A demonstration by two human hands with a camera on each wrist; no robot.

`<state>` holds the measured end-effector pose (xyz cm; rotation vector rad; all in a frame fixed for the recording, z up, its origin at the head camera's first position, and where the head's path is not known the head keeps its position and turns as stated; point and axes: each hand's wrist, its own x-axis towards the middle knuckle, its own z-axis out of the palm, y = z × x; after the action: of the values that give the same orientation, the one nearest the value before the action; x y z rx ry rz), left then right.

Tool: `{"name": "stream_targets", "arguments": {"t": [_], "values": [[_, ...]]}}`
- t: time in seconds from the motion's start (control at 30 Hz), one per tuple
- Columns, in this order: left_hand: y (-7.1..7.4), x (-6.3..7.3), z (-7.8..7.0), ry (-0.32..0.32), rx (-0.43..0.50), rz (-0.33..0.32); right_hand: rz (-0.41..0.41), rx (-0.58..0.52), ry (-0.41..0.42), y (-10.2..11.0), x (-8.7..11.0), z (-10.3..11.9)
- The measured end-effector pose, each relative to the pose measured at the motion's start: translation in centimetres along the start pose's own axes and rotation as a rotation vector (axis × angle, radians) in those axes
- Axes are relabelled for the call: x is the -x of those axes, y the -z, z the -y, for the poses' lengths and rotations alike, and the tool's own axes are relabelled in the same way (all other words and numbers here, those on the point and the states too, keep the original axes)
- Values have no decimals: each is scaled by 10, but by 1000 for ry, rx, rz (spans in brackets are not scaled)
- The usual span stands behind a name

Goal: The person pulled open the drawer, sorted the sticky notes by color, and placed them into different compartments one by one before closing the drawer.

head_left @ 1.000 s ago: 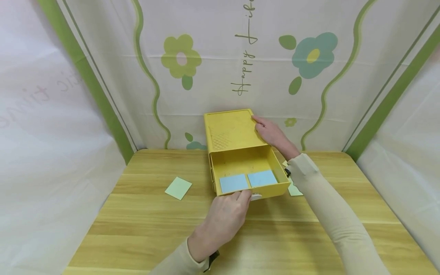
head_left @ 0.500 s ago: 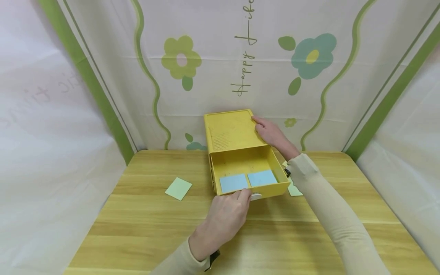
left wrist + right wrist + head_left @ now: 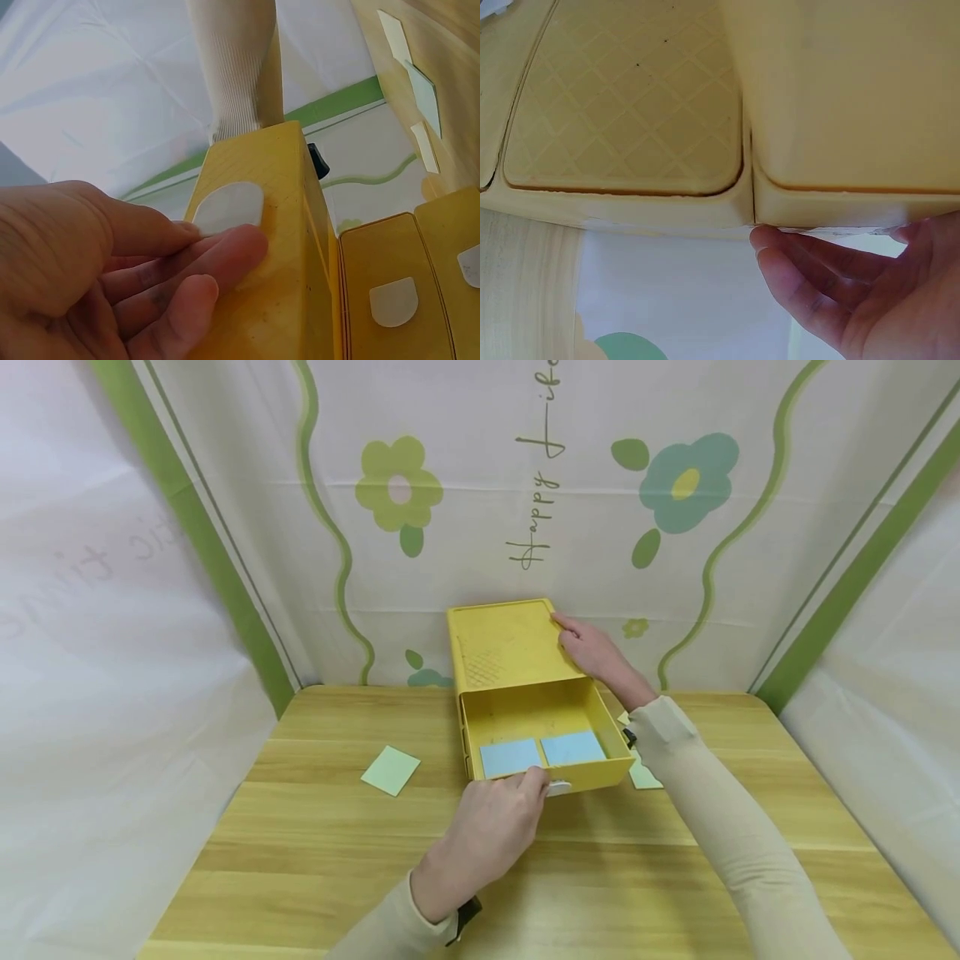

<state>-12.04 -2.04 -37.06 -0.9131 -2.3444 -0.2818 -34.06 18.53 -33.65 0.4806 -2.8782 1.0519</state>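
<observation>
A yellow plastic drawer cabinet point(image 3: 517, 643) stands at the back of the table, its top drawer point(image 3: 596, 774) pulled out toward me. Two pale blue paper squares point(image 3: 510, 757) lie side by side inside the drawer, near its front. My left hand point(image 3: 487, 831) pinches the white tab handle point(image 3: 229, 208) on the drawer front between thumb and fingers. At the cabinet's right upper edge rests my right hand point(image 3: 596, 656). In the right wrist view its loosely bent fingers point(image 3: 799, 296) touch the cabinet's side.
A light green paper square point(image 3: 391, 770) lies on the wooden table point(image 3: 315, 860) left of the cabinet. Another green square point(image 3: 643, 772) and a yellowish one point(image 3: 622, 717) are partly hidden beside my right sleeve. Lower drawers point(image 3: 394, 304) have white tabs too. A printed curtain point(image 3: 465, 543) hangs close behind.
Almost nothing differs. Both hands keep their places on the cabinet and the drawer stays pulled out; the head view shifts very slightly.
</observation>
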Motion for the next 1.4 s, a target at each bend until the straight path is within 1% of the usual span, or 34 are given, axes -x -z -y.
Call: {"name": "stream_targets", "arguments": {"t": [0.3, 0.57, 0.9, 1.2, 1.4], "values": [[2, -2, 2, 18, 38, 39, 5, 7, -1, 0, -2, -1], [3, -3, 4, 29, 54, 60, 3, 7, 1, -1, -3, -2], [4, -4, 5, 20, 54, 71, 8, 4, -14, -1, -2, -2], [5, -7, 9, 8, 90, 73, 5, -1, -24, 0, -2, -2], [7, -8, 11, 12, 100, 82, 0, 3, -12, 0, -2, -3]]}}
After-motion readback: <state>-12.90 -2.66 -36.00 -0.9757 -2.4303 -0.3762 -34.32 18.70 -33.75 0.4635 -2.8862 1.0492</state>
